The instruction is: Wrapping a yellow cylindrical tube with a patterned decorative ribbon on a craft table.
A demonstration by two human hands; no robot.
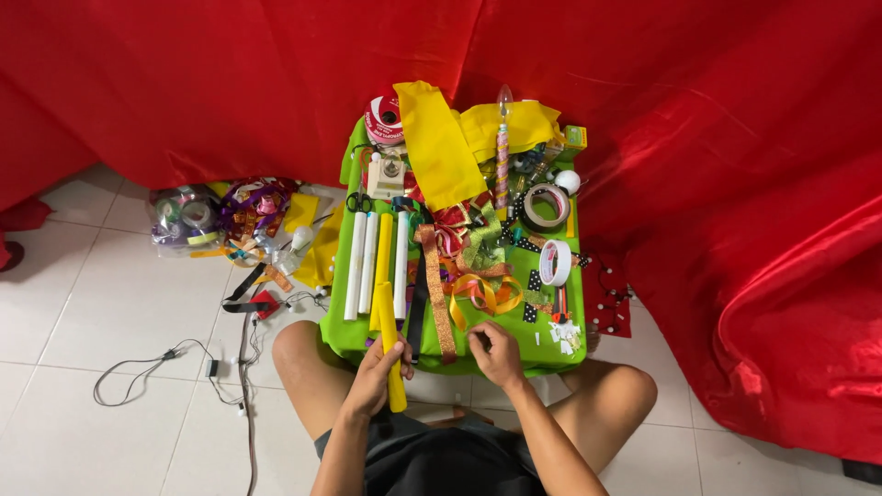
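Yellow tube (391,354): long, slim, held near its lower half in the left hand (375,375), fingers closed round it; upper end lies over the near edge of the bench (342,332), lower end juts toward the person's lap.
Right hand (496,354): resting at the near bench edge, fingers curled down onto the green cover; whether it pinches anything cannot be told. The two hands are apart, with a brown glitter ribbon strip (435,294) running between them up the bench.
Beside the tube: a black strip (418,312) and three white tubes (367,264) with one more yellow tube among them, all laid lengthwise.
Centre: orange curled ribbon (482,296), red and green bows (464,228).
Right side: white tape roll (555,263), larger grey tape roll (545,208), small white scraps (565,332).
Far end: yellow cloth (441,138), red ribbon spool (383,119), striped stick with a clear bulb top (502,152), white ball (568,181).
Floor, left: clear bag of ribbon spools (216,216), black cable (156,367). Red drape (717,184) hangs behind.
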